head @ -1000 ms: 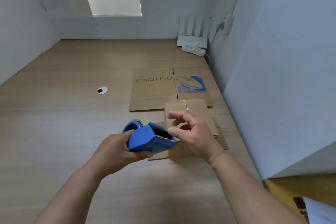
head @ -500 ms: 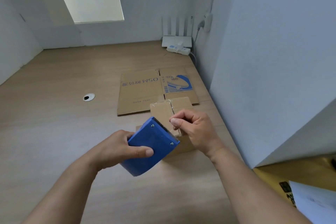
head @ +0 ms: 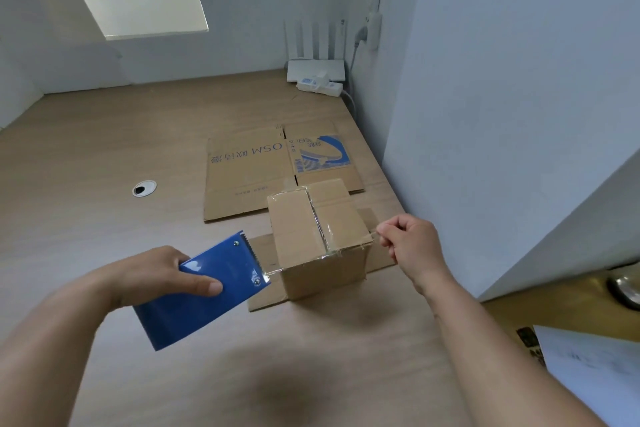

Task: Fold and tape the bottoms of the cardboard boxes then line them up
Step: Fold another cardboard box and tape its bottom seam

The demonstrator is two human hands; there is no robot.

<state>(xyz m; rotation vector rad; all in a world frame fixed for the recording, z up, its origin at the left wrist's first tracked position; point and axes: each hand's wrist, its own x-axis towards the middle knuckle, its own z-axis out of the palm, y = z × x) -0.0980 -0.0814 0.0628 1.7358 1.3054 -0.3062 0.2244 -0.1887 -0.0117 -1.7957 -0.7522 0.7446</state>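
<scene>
Head view. Cardboard box (head: 317,239): stands bottom-up on the table (head: 104,149), flaps folded shut, one clear strip along the centre seam. Left of box: left hand (head: 152,279), fingers and thumb wrapped round the blue tape dispenser (head: 204,291), toothed edge toward the box. Right of box: right hand (head: 412,246), fingertips pinching the free end of the clear tape (head: 332,251), which is stretched across the box's near top edge. Behind box: flattened printed carton (head: 249,173), not yet folded. Step, as judged: taping the near edge crosswise. Next move calls for lowering the tape taut, pressing both ends down, then tearing on the teeth.

L hand (head: 156,276) round dispenser (head: 207,291), R hand (head: 412,246) pinch on tape (head: 346,248)
</scene>
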